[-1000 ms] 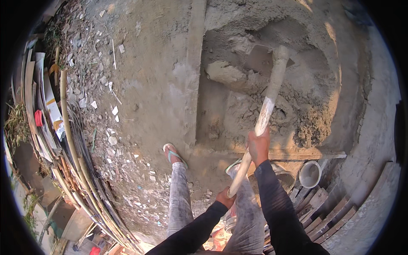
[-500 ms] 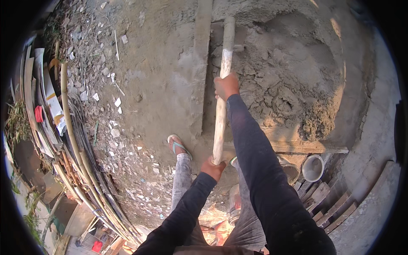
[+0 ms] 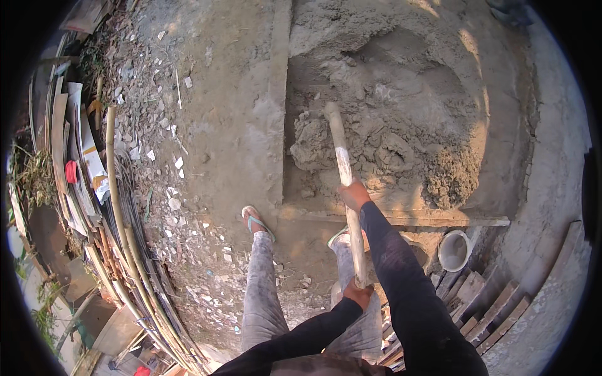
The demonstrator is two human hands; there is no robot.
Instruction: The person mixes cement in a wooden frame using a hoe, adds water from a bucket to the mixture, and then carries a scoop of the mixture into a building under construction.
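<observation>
Drawn nearer since the earlier frame: long round pale wooden handle (image 3: 343,164), its grey-caked far end now over the left part of the wet grey mortar heap (image 3: 407,109). Bare right hand (image 3: 355,195) is closed around the handle's middle; bare left hand (image 3: 359,294) is wrapped around its near end. Round off-white bucket (image 3: 453,253) stands near right

No lettering, number or sign can be read — not on the white strip (image 3: 93,163), left of frame, nor the pale bucket (image 3: 453,251), lower right.
</observation>
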